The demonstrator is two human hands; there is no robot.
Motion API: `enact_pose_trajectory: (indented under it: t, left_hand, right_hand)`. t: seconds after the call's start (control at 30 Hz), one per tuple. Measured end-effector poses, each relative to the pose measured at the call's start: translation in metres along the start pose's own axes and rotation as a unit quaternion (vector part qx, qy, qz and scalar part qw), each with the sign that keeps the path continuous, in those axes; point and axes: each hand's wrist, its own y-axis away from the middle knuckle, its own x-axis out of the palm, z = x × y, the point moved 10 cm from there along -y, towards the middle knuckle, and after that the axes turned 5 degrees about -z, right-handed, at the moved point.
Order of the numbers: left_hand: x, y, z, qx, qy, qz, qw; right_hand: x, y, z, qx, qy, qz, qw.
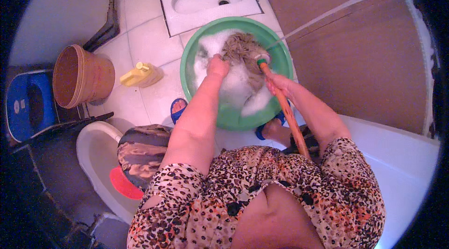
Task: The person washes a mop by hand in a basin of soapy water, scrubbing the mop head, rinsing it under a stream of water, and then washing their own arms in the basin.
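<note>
In front of me on the floor stands a round green plastic basin (236,122), holding white foam (233,80) and a string mop head (242,47) with grey-brown strands. My right hand (279,84) grips the orange mop handle (289,115) just below its green collar. The handle slants back towards my body. At the near left edge of the strands is my left hand (218,66), over the foam. Its fingertips are partly hidden, so whether it holds any strands is unclear.
A squat toilet (207,10) lies beyond the basin. On the left are a yellow jug (140,75), a brown bucket (94,77) and a pale tub (94,161) with a red item (124,182). A white hose-like line (333,12) reaches the basin from the right wall.
</note>
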Motion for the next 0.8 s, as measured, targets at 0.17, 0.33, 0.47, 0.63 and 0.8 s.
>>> enact_pose_trajectory:
  t: [0.17, 0.33, 0.47, 0.63, 0.8]
  left_hand:
    - [0.012, -0.067, 0.085, -0.097, 0.091, 0.0, 0.991]
    - [0.048, -0.089, 0.14, -0.283, 0.405, 0.016, 0.869]
    - [0.036, -0.096, 0.109, -0.248, 0.422, -0.006, 0.872]
    - [-0.005, -0.096, 0.103, -0.215, 0.453, -0.065, 0.863]
    - [0.001, -0.081, 0.113, -0.268, 0.394, -0.009, 0.879]
  right_hand:
    - [0.027, 0.036, 0.032, -0.052, 0.134, 0.029, 0.989]
    - [0.028, 0.084, 0.105, -0.18, 0.346, -0.052, 0.92]
    - [0.044, 0.147, 0.156, -0.43, 0.626, -0.249, 0.601]
    - [0.074, 0.148, 0.111, -0.349, 0.661, -0.228, 0.624]
    - [0.06, 0.083, 0.021, -0.29, 0.678, -0.165, 0.655]
